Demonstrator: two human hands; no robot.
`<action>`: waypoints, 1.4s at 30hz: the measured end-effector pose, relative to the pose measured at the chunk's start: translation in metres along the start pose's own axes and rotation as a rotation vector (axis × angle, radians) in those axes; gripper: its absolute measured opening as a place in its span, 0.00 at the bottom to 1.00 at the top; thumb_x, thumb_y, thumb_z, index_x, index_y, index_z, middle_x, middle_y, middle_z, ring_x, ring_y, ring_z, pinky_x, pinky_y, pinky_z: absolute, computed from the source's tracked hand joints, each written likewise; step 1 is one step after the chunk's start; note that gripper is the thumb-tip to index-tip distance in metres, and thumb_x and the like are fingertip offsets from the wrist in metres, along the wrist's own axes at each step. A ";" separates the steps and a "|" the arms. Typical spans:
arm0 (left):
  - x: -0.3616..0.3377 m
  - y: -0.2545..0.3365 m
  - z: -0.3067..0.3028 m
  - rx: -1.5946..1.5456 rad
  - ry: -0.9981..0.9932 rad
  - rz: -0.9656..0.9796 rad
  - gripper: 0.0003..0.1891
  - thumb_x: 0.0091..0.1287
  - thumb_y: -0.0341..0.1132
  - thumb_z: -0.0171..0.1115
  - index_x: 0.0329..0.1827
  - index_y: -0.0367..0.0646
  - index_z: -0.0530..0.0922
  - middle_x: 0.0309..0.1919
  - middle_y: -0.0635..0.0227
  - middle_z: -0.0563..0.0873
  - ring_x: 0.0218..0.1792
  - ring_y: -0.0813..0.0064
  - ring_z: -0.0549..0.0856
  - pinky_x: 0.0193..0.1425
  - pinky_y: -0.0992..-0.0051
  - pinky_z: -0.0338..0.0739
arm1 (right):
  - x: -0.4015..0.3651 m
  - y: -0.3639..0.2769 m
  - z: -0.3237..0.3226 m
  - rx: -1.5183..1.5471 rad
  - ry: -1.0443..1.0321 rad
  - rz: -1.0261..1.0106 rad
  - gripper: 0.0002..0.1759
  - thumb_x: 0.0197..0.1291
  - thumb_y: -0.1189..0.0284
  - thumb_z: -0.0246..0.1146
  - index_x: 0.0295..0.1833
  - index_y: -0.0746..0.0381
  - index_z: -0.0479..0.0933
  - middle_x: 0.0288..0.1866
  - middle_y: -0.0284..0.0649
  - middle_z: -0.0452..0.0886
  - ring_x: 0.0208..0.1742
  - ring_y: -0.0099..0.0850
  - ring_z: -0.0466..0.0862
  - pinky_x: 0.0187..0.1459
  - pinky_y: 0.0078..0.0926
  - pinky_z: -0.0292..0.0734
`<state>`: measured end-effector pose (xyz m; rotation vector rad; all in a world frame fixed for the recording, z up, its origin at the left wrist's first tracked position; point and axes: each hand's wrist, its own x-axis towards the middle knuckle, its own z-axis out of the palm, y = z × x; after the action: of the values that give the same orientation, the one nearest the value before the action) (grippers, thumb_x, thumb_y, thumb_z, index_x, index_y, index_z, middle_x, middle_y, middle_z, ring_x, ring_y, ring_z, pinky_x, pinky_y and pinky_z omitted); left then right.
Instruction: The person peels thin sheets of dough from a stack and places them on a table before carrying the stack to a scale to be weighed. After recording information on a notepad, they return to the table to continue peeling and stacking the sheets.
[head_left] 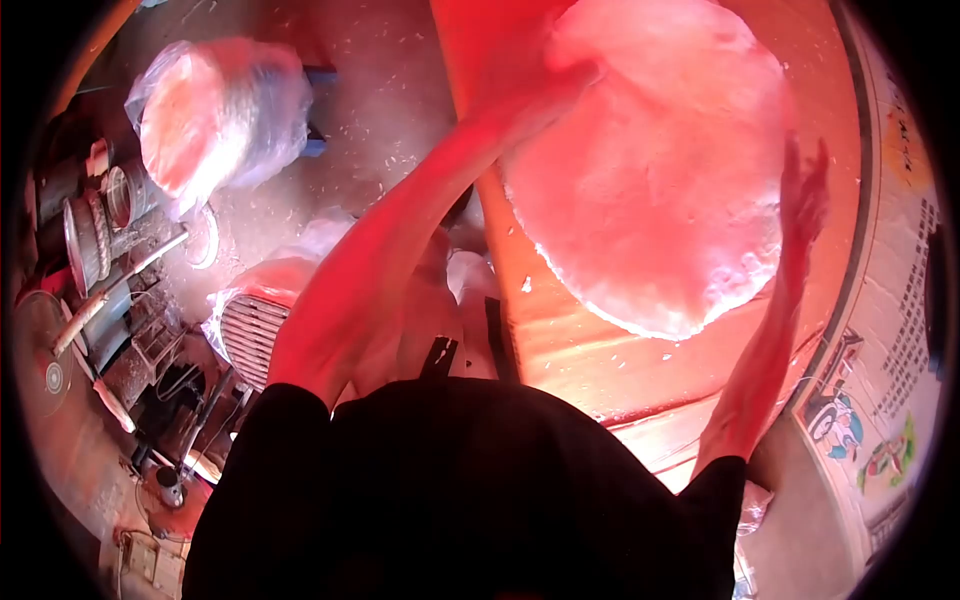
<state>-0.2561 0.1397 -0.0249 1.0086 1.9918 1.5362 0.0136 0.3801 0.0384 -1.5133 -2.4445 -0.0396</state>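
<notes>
A large, round, pale mat with a soft, uneven surface and a ragged edge (650, 200) lies on an orange-topped table (560, 350); it looks like cotton wadding under red light. My left arm reaches across to its upper left part, where my left hand (578, 82) is down at the surface, its fingers lost in the glare. At the right rim is my right hand (804, 195), upright with fingers apart and nothing seen in them. Small pale scraps dot the tabletop near the mat's lower edge.
A plastic-wrapped round bundle (225, 120) stands on the floor at upper left. Below it are a slatted item (248, 335) partly under plastic, metal pots (85, 240) and long-handled tools. A printed wall panel (890, 350) borders the table on the right.
</notes>
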 end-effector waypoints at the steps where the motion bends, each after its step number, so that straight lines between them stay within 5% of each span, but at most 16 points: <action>1: -0.002 0.004 -0.002 -0.040 -0.005 -0.013 0.35 0.62 0.51 0.66 0.71 0.47 0.67 0.59 0.59 0.80 0.57 0.59 0.80 0.61 0.64 0.74 | -0.013 -0.006 0.009 0.109 -0.005 -0.053 0.43 0.66 0.38 0.48 0.74 0.58 0.62 0.66 0.56 0.73 0.65 0.57 0.73 0.64 0.49 0.68; 3: -0.004 0.012 -0.006 -0.117 -0.021 -0.038 0.35 0.61 0.49 0.67 0.70 0.46 0.69 0.59 0.61 0.81 0.57 0.64 0.80 0.61 0.68 0.74 | -0.039 -0.017 0.024 0.327 -0.017 -0.152 0.43 0.68 0.41 0.50 0.75 0.62 0.59 0.72 0.56 0.66 0.72 0.55 0.66 0.70 0.47 0.61; 6: -0.005 0.015 -0.009 -0.179 -0.034 -0.060 0.35 0.60 0.49 0.69 0.69 0.45 0.70 0.58 0.61 0.81 0.58 0.64 0.80 0.62 0.69 0.74 | -0.045 -0.035 0.005 0.296 -0.170 0.073 0.40 0.70 0.43 0.50 0.76 0.61 0.58 0.75 0.55 0.61 0.76 0.52 0.61 0.73 0.43 0.56; 8: -0.003 0.013 -0.008 -0.179 -0.016 -0.052 0.36 0.58 0.49 0.69 0.68 0.44 0.70 0.58 0.59 0.81 0.58 0.62 0.79 0.62 0.68 0.73 | -0.041 0.000 0.030 0.307 -0.128 0.005 0.38 0.71 0.45 0.50 0.76 0.59 0.59 0.76 0.52 0.62 0.76 0.48 0.62 0.73 0.40 0.56; 11: -0.004 0.011 -0.006 -0.170 0.008 -0.073 0.37 0.56 0.49 0.70 0.67 0.42 0.70 0.58 0.57 0.80 0.59 0.60 0.79 0.63 0.66 0.72 | -0.042 -0.027 0.020 0.422 -0.183 0.085 0.38 0.72 0.46 0.48 0.77 0.58 0.56 0.77 0.48 0.60 0.77 0.44 0.59 0.74 0.38 0.54; 13: -0.004 0.012 -0.004 -0.190 0.023 -0.089 0.37 0.55 0.49 0.71 0.67 0.41 0.70 0.58 0.56 0.80 0.60 0.58 0.78 0.64 0.65 0.72 | -0.043 -0.043 0.012 0.383 -0.056 -0.142 0.37 0.74 0.49 0.46 0.77 0.62 0.54 0.79 0.48 0.56 0.79 0.43 0.55 0.76 0.38 0.48; 14: -0.004 0.012 -0.003 -0.210 0.024 -0.092 0.38 0.55 0.49 0.71 0.67 0.41 0.71 0.57 0.55 0.80 0.60 0.57 0.78 0.64 0.64 0.72 | -0.044 -0.056 0.002 0.458 -0.098 -0.075 0.36 0.74 0.50 0.46 0.78 0.62 0.54 0.79 0.48 0.55 0.80 0.43 0.54 0.77 0.37 0.47; 20: -0.008 0.005 -0.002 -0.009 0.035 -0.183 0.38 0.55 0.48 0.71 0.67 0.41 0.69 0.61 0.53 0.78 0.64 0.56 0.76 0.66 0.63 0.70 | -0.042 -0.053 -0.015 0.540 -0.097 -0.054 0.36 0.73 0.50 0.48 0.76 0.63 0.55 0.77 0.48 0.58 0.77 0.43 0.56 0.75 0.38 0.50; 23: -0.007 -0.004 0.005 -0.258 0.030 -0.165 0.36 0.56 0.44 0.70 0.67 0.41 0.69 0.62 0.54 0.77 0.65 0.57 0.75 0.67 0.63 0.69 | -0.050 -0.030 -0.020 0.524 -0.103 -0.039 0.37 0.72 0.49 0.48 0.76 0.63 0.56 0.76 0.48 0.59 0.75 0.43 0.58 0.73 0.38 0.51; 42: -0.008 0.010 -0.011 -0.127 -0.029 -0.163 0.32 0.57 0.45 0.69 0.63 0.40 0.73 0.57 0.55 0.81 0.58 0.60 0.79 0.62 0.66 0.74 | -0.065 -0.001 -0.017 0.414 -0.115 -0.057 0.41 0.66 0.43 0.53 0.71 0.65 0.63 0.66 0.48 0.68 0.64 0.45 0.68 0.64 0.40 0.63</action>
<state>-0.2560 0.1273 -0.0132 0.7934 1.8801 1.5292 0.0432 0.3204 0.0393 -1.2921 -2.3852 0.5225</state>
